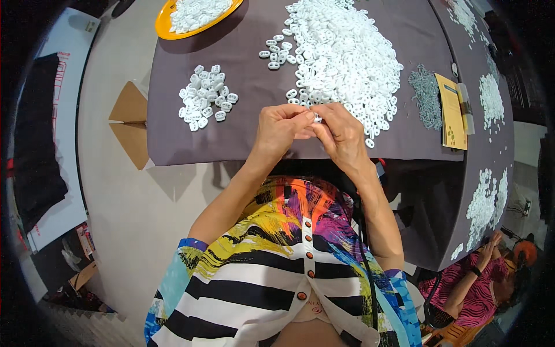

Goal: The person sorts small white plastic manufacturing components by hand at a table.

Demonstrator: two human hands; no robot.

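Observation:
My left hand (276, 132) and my right hand (344, 134) meet over the table's front edge, fingertips pinched together. Between them shows a bit of a small white oval plastic piece (317, 118); the fingers hide most of it. Just beyond the hands spreads a big heap of white oval plastic pieces (347, 58), each with two holes. To the left lies a smaller group of white pieces (202, 95), chunkier in look. A few loose white pieces (277, 53) lie beside the big heap's left edge.
An orange plate (165, 29) of white pieces stands at the far left. Right of the heap are a pile of small grey metal parts (426, 98) and a yellow booklet (451, 113). Another person (468, 289) sits at the adjoining table. An open cardboard box (128, 104) stands left.

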